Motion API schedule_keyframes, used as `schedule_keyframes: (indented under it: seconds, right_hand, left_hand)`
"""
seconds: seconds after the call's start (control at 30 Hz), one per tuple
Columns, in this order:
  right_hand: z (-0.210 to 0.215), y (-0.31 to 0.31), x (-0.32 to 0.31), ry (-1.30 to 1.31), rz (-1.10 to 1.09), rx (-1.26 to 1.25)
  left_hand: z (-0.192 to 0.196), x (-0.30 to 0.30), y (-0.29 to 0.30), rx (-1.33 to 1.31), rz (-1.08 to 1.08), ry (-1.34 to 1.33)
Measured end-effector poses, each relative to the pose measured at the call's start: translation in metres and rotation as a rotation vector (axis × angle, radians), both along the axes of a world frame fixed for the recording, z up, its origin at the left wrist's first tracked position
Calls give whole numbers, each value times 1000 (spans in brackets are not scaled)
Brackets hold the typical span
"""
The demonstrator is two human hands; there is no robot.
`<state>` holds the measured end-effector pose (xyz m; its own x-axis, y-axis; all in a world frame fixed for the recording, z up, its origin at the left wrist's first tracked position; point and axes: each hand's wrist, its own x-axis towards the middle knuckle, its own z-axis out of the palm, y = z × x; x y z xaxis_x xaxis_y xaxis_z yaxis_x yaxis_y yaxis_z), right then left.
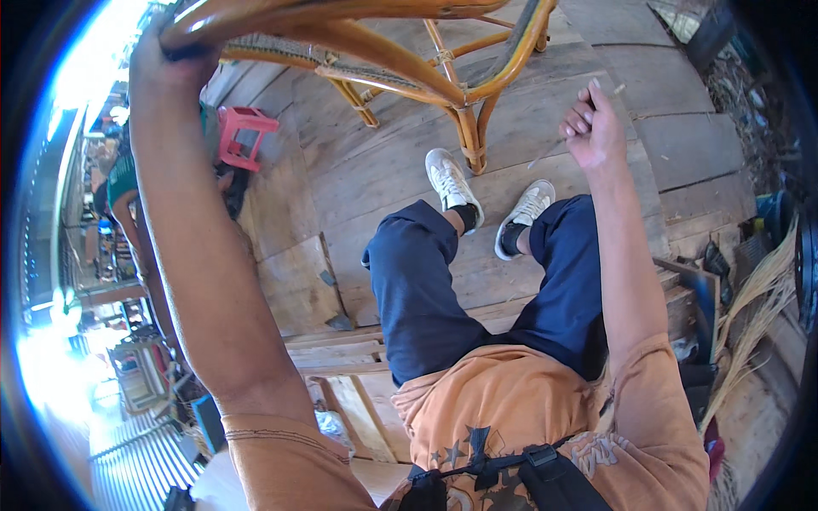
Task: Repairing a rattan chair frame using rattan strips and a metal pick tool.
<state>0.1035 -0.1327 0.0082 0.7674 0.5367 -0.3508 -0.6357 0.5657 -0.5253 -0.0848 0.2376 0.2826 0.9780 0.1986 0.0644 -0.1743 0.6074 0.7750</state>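
Orange-sleeved arms are reaching up from a seated person in dark blue trousers.
Left hand (170,53) is gripping the rim of a rattan chair frame (409,51), fingers wrapped round it, while right hand (590,123) is pinching a thin pale strip (554,152), fingers curled narrow, above white sneakers (452,183) on plank floor (375,162).

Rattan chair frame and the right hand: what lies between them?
In the head view, only bare wooden floor planks separate the rattan chair frame from the right hand, which pinches a thin strand.
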Motion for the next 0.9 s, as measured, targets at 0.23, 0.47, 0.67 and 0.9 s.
schedule_keyframes:
  seconds: [0.23,0.47,0.67,0.9]
  right_hand:
    - [-47,61,67,-61,10,-370]
    - [-91,87,59,-57,7,-787]
    - [-83,103,49,-70,66,-680]
    - [-71,101,48,-58,9,-525]
  left_hand:
    - [-30,-34,-130,814,798,418]
    - [-32,-53,-91,1850,1308,-164]
    - [-34,-43,-77,1957,1294,-149]
    - [-45,-38,-66,2062,1277,-115]
